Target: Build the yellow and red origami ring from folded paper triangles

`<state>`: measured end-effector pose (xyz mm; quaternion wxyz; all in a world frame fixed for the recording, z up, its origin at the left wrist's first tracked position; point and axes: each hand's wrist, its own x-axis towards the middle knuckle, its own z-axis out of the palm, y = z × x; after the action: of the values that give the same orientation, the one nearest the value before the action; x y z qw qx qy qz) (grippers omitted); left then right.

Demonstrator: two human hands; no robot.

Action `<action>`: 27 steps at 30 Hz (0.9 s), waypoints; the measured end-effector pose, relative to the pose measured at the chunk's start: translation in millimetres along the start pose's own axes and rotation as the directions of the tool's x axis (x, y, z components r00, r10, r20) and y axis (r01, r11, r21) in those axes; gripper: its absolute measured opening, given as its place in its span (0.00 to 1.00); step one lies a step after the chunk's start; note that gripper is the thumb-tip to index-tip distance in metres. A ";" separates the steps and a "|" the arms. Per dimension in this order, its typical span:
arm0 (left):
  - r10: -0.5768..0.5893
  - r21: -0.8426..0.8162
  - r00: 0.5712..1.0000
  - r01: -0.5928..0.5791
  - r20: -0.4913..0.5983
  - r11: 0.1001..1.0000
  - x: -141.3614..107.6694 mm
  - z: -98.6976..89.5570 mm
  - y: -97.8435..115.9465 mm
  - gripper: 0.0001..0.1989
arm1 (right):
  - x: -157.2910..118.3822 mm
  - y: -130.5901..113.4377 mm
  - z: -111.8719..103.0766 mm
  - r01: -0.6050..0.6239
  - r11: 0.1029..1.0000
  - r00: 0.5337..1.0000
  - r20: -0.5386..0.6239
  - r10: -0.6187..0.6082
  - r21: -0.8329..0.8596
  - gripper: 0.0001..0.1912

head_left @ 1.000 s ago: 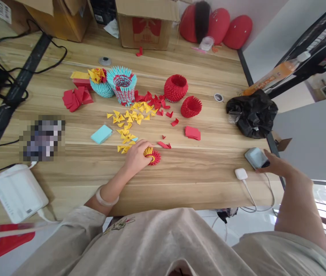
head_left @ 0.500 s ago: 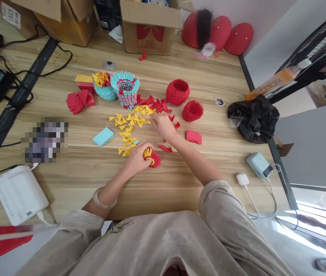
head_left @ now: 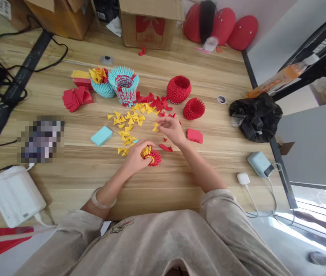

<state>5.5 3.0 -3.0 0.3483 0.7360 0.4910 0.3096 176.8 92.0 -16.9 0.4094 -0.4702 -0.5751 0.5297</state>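
Observation:
My left hand (head_left: 137, 158) is closed around a small round piece of red and yellow folded-paper units (head_left: 153, 158), its thumb at the rim. Up and to the right, my right hand (head_left: 172, 130) pinches a yellow folded-paper triangle (head_left: 155, 127) between thumb and fingertips, just above the table. Loose yellow paper triangles (head_left: 128, 119) lie scattered left of and beyond my hands. Several red folded-paper pieces (head_left: 158, 102) are heaped behind them, with a few more by my right wrist.
Behind stand a blue-and-red paper vase (head_left: 125, 86), a blue paper pot (head_left: 103, 88) and two red paper bowls (head_left: 179, 90) (head_left: 194, 109). Paper stacks in blue (head_left: 102, 135) and red (head_left: 194, 135) flank my hands. A black plastic bag (head_left: 256, 117) sits right; a white power bank (head_left: 16, 195) lies left.
My right hand has drawn back toward me and slightly right from the yellow pile, bringing a yellow triangle with it. My left hand keeps its hold on the round paper piece.

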 end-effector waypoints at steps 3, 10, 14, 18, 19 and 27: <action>0.081 -0.043 0.996 -0.080 0.028 0.996 -0.7 2.9 0.4 0.24 | -38.6 -0.3 0.3 -0.054 0.989 0.998 -0.024 0.058 0.136 0.09; 0.098 0.028 0.992 -0.101 0.082 0.995 -0.9 8.7 0.6 0.23 | -83.6 9.6 15.8 0.012 0.972 0.978 -0.203 0.037 0.235 0.10; 0.159 0.089 0.983 -0.166 0.088 0.982 -1.3 9.0 -0.3 0.21 | -88.6 11.6 17.6 0.034 0.993 0.974 -0.228 -0.007 0.115 0.15; 0.156 0.135 0.980 -0.172 0.122 0.976 -2.7 9.0 -2.2 0.22 | -92.4 12.5 18.6 0.007 1.000 0.961 -0.276 -0.006 0.004 0.08; 0.155 0.146 0.980 -0.173 0.128 0.974 -2.9 9.2 -2.9 0.22 | -93.1 12.0 18.7 0.021 0.999 0.960 -0.277 -0.033 -0.048 0.05; 0.158 0.213 0.981 -0.179 0.116 0.960 -3.6 10.8 -7.9 0.22 | -94.0 7.0 18.3 0.245 0.921 0.933 -0.185 -0.308 -0.302 0.07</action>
<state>8.9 -0.5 -16.0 0.2596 0.8237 0.4405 0.2449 180.7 -3.7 -23.2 0.4748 -0.4937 -0.6527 0.3236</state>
